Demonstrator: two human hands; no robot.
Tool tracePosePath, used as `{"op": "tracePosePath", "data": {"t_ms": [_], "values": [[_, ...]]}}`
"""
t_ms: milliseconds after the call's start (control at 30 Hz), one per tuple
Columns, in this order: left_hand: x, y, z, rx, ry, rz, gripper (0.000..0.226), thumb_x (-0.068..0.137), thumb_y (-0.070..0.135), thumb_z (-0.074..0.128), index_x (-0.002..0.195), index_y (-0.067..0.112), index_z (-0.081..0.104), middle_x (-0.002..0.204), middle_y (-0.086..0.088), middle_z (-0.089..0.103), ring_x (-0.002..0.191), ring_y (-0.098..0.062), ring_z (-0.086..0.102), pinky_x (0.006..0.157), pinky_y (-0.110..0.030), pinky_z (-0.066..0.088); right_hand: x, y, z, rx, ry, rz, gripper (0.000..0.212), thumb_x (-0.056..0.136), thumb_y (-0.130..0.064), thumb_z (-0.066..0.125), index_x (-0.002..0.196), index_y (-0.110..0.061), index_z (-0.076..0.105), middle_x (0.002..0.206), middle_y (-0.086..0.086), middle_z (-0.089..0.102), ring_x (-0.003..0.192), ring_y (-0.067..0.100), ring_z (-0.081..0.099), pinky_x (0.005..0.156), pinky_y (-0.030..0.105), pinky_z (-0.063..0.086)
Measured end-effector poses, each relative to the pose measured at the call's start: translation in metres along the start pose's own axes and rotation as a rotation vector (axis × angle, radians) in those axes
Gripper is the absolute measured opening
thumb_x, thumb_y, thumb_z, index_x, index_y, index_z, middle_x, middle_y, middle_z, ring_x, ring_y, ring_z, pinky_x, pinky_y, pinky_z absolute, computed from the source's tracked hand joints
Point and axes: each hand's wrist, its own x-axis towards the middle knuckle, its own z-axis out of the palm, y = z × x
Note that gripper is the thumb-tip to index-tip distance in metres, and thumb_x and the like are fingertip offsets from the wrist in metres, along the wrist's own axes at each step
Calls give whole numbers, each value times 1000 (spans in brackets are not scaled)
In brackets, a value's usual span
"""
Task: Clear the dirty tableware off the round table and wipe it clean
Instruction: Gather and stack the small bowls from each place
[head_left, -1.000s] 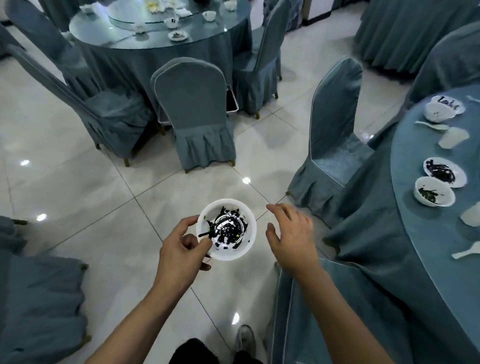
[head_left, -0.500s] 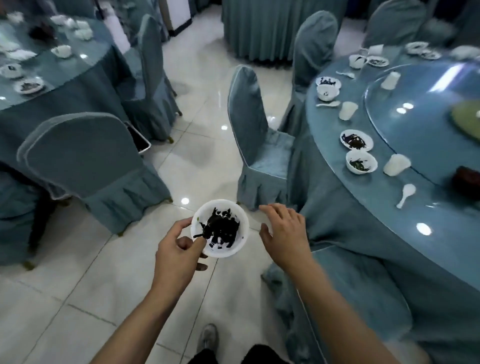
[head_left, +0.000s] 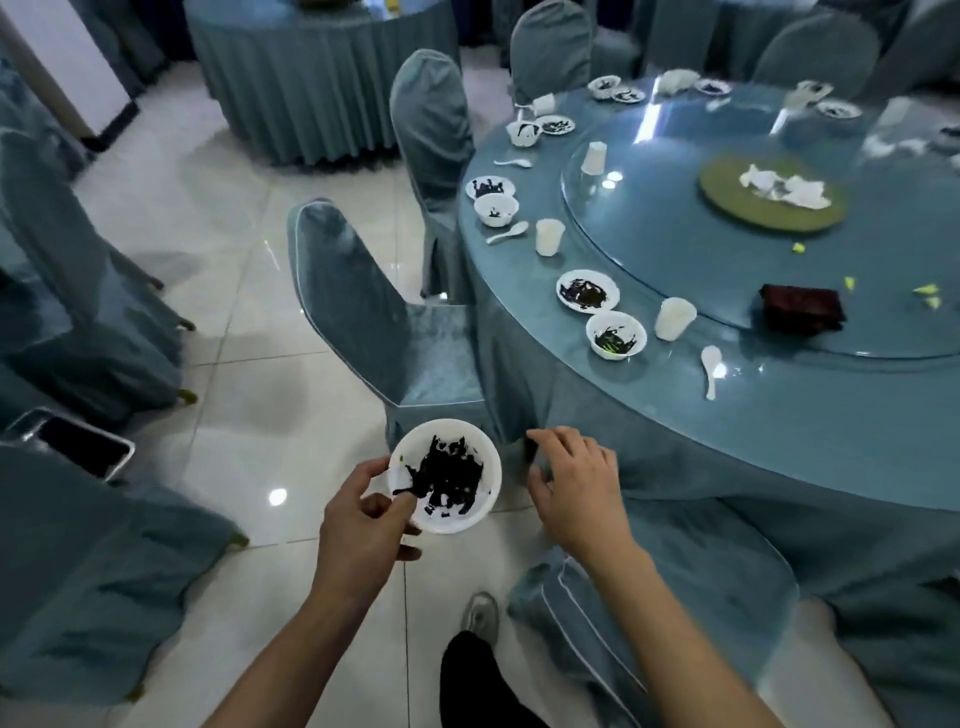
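My left hand (head_left: 363, 519) grips the rim of a white bowl (head_left: 467, 514) smeared with black residue, held over the floor. Beside it my right hand (head_left: 576, 488) hovers with relaxed fingers and holds nothing. The round table (head_left: 779, 441) with its blue cloth stands to the right. Along its near edge sit a dirty plate (head_left: 588, 291), a dirty bowl (head_left: 616, 335), a white cup (head_left: 674, 318) and a white spoon (head_left: 710, 366). Further round are another plate (head_left: 490, 187), bowl (head_left: 496, 210), cup (head_left: 549, 236) and spoon (head_left: 508, 234).
A glass turntable (head_left: 675, 270) carries a green mat (head_left: 727, 202) with crumpled napkins, a dark red box (head_left: 802, 307) and yellow scraps. Covered chairs (head_left: 363, 322) stand against the table and to my left. Another clothed table (head_left: 311, 78) is behind. The tiled floor (head_left: 234, 441) lies below.
The view has swung right towards the round table, which now fills the right side. My left hand still holds the bowl; my right hand stays empty beside it.
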Motion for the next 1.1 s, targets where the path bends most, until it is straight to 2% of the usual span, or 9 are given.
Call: {"op": "tracePosePath", "data": {"t_ms": [167,300,533,633,767,867,967,1100], "values": [[81,39,22,43,-87,17,36,92,3,63,107,36,64,80,-8,74,68,-25,72,59,-45,63,65,16,12,0,-20,99,39,88,-27,63,127,-28,59,121,-5,60,106,22,57,93,41,40],[138,60,41,55,-127,36,35,93,3,62,114,30,64,88,-13,74,67,-27,73,56,-42,61,115,29,15,-30,-37,158,37,89,-29,62,126,-30,57,122,-6,59,108,21,56,95,40,39],[222,76,84,94,-224,-13,34,93,1,61,117,26,63,86,-15,73,66,-35,70,54,-43,61,173,59,21,-66,-32,274,38,90,-29,59,128,-29,57,123,-4,58,108,23,56,95,41,39],[267,82,104,128,-308,-13,32,95,2,60,119,23,62,90,-23,71,62,-30,69,45,-34,56,198,72,27,-85,-56,369,39,90,-30,59,129,-28,58,125,-3,58,111,25,55,96,42,38],[333,89,129,179,-398,-39,33,96,5,59,123,23,60,95,-24,69,64,-29,68,51,-39,60,226,89,37,-145,-164,530,43,91,-32,56,134,-29,53,129,-1,56,115,26,53,98,42,36],[383,94,144,205,-488,-46,34,97,7,57,124,27,58,96,-21,70,73,-35,70,55,-42,61,241,98,45,-164,-216,643,43,93,-32,54,135,-28,52,132,0,56,118,27,52,99,42,37],[421,101,158,220,-558,-63,32,98,7,55,123,27,57,98,-16,69,70,-25,65,55,-38,60,252,106,54,-161,-216,766,43,92,-30,55,135,-27,53,132,2,56,120,27,52,99,42,38],[466,102,179,234,-599,-75,31,99,3,55,118,27,54,95,-10,64,70,-21,61,53,-37,60,261,116,60,-153,-174,965,43,92,-30,54,136,-27,52,128,7,57,117,31,54,99,44,39]]}}
